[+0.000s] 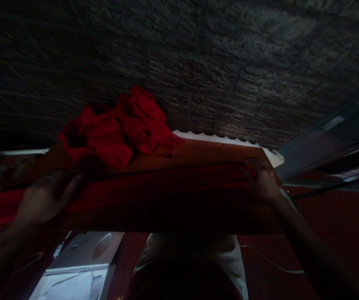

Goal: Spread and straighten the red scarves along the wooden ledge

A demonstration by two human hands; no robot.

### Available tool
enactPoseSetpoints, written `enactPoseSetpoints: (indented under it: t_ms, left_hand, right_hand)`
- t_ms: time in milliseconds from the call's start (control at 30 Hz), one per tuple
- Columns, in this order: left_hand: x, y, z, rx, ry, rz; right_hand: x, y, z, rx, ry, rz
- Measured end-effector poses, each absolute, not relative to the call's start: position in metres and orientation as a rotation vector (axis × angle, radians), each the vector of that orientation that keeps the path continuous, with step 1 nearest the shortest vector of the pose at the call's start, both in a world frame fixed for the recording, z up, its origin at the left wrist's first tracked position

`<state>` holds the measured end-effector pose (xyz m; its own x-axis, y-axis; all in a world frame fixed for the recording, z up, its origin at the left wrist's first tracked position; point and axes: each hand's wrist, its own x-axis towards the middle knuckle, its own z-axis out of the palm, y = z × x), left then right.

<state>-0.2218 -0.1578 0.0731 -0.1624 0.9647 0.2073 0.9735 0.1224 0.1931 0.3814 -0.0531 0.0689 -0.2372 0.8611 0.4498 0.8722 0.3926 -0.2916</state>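
A long strip of red cloth (pixel 160 183) lies stretched across the dark wooden table (pixel 195 153). On its left part rests my left hand (pixel 46 200), blurred, with thumb and fingers apart. My right hand (pixel 262 179) is at the strip's right end, fingers bent around the cloth's edge. Behind the strip, at the table's back left, a crumpled red scarf (pixel 113 129) with fringed ends lies in a heap, touched by neither hand.
A brick-patterned wall (pixel 185 66) rises behind the table, with a white scalloped edge (pixel 217 138) along its foot. Below the table at left stands a white box-like object (pixel 82 254). A white cable (pixel 273 263) lies on the red floor at right.
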Motion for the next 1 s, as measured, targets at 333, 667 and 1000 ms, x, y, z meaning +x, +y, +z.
enactPoseSetpoints:
  t_ms: [333,667,1000]
  left_hand:
    - [-0.036,-0.074,0.018,-2.747,-1.799,-0.741]
    - [0.003,-0.063,0.013,-2.8,-1.764,-0.725]
    - [-0.005,-0.061,0.011,-2.783,-1.826,-0.707]
  right_hand:
    - [0.383,-0.027,0.046,-1.478,-2.375,0.316]
    - [0.398,-0.044,0.052,-1.285,-2.257,0.337]
    - [0.416,-0.056,0.061,-1.3,-2.201,0.58]
